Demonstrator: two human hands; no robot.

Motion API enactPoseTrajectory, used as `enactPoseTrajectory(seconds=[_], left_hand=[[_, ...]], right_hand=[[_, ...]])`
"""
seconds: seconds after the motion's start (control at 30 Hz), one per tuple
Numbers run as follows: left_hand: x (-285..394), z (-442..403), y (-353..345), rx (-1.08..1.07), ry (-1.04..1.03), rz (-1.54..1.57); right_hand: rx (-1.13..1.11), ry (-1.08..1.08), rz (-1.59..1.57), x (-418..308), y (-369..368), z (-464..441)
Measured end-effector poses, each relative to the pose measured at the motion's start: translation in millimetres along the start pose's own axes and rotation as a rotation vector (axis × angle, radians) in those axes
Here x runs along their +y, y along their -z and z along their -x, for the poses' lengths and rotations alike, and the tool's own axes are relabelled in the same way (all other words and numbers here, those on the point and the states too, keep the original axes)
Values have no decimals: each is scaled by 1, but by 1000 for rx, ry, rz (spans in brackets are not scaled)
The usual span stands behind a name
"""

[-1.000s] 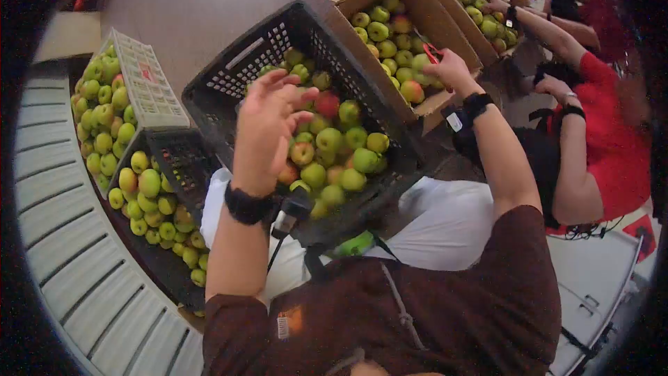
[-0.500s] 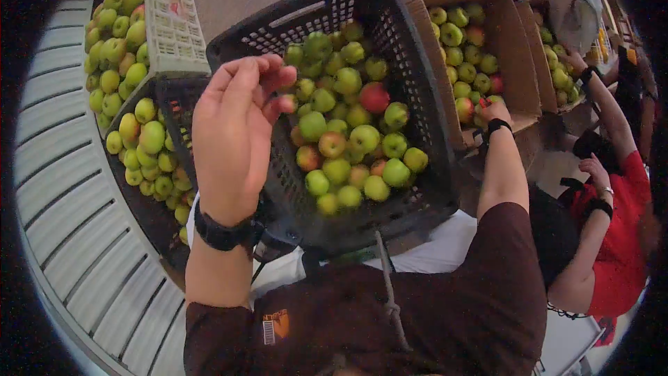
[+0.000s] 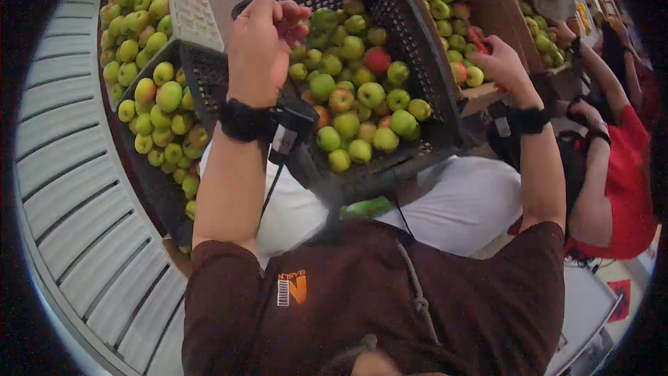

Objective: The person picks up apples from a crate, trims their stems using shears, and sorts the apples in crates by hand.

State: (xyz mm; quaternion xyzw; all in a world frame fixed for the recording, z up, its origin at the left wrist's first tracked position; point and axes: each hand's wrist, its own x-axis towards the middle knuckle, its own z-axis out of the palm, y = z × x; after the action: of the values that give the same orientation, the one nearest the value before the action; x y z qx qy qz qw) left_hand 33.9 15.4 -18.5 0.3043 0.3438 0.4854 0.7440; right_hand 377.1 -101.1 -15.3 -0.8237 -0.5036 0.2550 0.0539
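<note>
"Head view's pretty crowded from my end, what's around?"

"I've got a grey slatted surface (image 3: 76, 202) on the left and a person in red (image 3: 626, 188) on the right. My left hand (image 3: 257, 59) hides part of the middle black crate's (image 3: 419, 49) rim; that grip's loose, fingers apart. Right hand (image 3: 504, 66) is clasped round a red tool (image 3: 477, 38), blurry, by the nearer box."

"Apples?"

"The apples (image 3: 371, 95) in the middle crate are mostly green, some blushed."

"Counts?"

"One standout red apple (image 3: 378, 60), two black crates, one white crate (image 3: 195, 7), two cardboard boxes (image 3: 492, 14). Total apples? Can't tell."
</note>
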Motion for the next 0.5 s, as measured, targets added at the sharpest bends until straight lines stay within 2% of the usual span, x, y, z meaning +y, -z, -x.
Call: enactPoseTrajectory(seconds=[0.13,0.23,0.33,0.43,0.5], left_hand=[[-7,3,-4,12,35,-128],[-20,2,-5,-40,35,-248],[-40,-3,2,-142,79,-491],[-60,1,8,-217,183,-694],[-76,5,16,-244,259,-830]], right_hand=[[136,171,285,-49,31,90],[70,218,128,-68,51,144],[14,333,-234,-81,36,172],[-117,216,-482,-94,11,162],[-106,223,-602,-81,-24,128]])
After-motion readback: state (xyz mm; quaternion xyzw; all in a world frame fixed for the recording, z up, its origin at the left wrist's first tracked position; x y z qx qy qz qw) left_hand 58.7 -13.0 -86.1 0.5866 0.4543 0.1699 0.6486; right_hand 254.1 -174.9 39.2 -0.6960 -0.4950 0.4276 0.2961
